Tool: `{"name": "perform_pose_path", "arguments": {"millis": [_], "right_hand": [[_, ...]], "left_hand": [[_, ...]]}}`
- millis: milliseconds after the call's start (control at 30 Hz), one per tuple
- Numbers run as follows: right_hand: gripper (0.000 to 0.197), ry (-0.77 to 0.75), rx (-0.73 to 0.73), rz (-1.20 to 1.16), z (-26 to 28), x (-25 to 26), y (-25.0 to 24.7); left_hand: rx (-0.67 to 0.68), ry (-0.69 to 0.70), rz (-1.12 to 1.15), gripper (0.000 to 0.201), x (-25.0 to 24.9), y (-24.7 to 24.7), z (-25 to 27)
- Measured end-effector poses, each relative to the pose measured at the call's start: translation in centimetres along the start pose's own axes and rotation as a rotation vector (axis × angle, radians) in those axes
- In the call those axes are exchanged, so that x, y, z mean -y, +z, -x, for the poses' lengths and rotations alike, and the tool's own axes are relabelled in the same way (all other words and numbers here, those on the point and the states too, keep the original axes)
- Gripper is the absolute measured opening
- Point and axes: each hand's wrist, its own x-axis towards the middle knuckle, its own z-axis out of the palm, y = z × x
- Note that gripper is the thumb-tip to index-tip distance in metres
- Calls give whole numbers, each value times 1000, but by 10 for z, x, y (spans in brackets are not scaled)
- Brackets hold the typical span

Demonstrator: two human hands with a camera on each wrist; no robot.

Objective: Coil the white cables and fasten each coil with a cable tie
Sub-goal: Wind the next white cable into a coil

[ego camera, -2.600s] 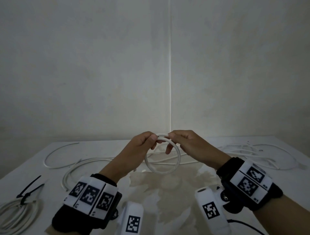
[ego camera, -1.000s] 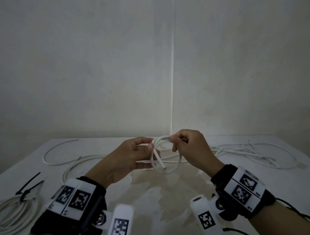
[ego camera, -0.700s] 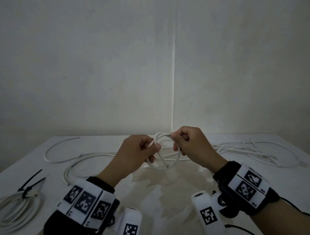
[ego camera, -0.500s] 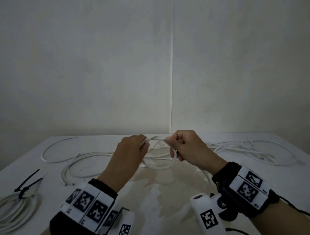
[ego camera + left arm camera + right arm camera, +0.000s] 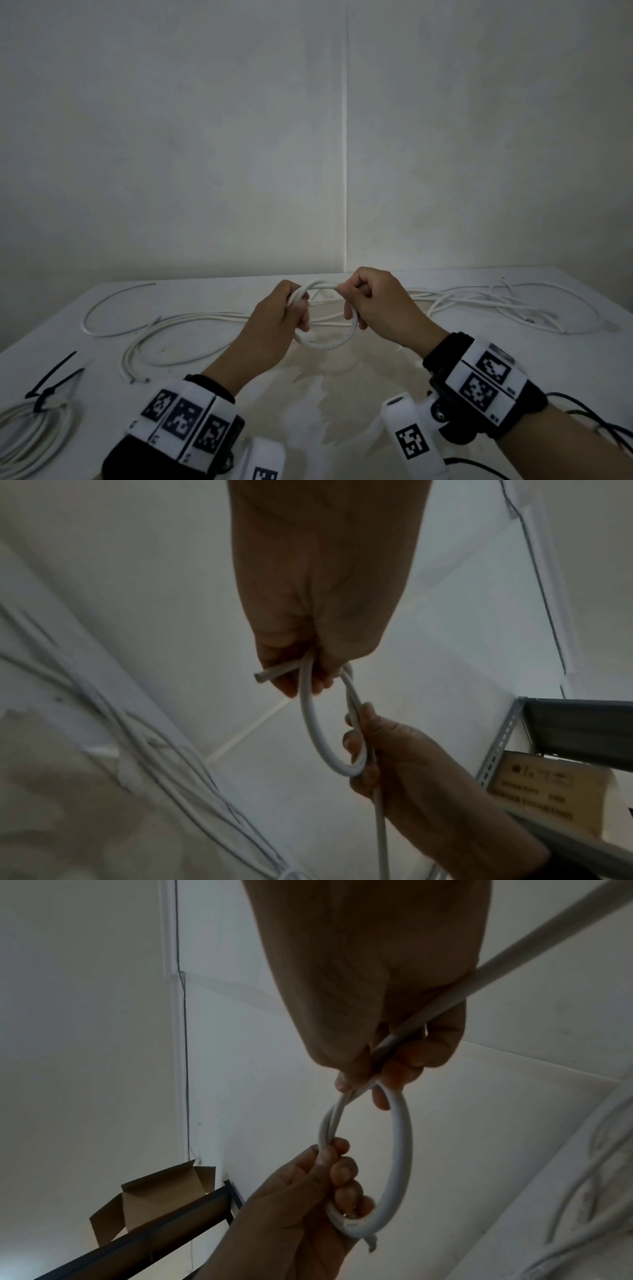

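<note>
1. I hold a small loop of thick white round cable [image 5: 334, 341] in the air above the white bench [image 5: 445, 346], in front of me.
2. My left hand [image 5: 274, 329] has its fingers curled around the loop's left side, with the cut end poking out by my fingers [image 5: 291, 688].
3. My right hand [image 5: 380, 305] pinches the loop's top and grips the cable running on.
4. Loose white cables [image 5: 496, 301] sprawl across the bench; a finished coil of white cable [image 5: 30, 438] with a black cable tie [image 5: 51, 380] lies far left.
5. Plain white walls [image 5: 205, 137] meet in a corner behind.
6. Since half a second ago, my left fingers have wrapped deeper through the loop.
</note>
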Motion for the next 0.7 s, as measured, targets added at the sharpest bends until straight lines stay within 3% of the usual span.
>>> {"name": "perform_pose_path", "arguments": {"millis": [433, 600, 700], "right_hand": [[22, 11, 27, -30, 4, -16, 5], [23, -30, -17, 60, 0, -13, 5], [25, -54, -2, 97, -3, -10, 1]], "left_hand": [[117, -117, 143, 42, 9, -1, 7], [-32, 60, -89, 36, 6, 2, 9], [-40, 121, -212, 33, 5, 2, 8]]}}
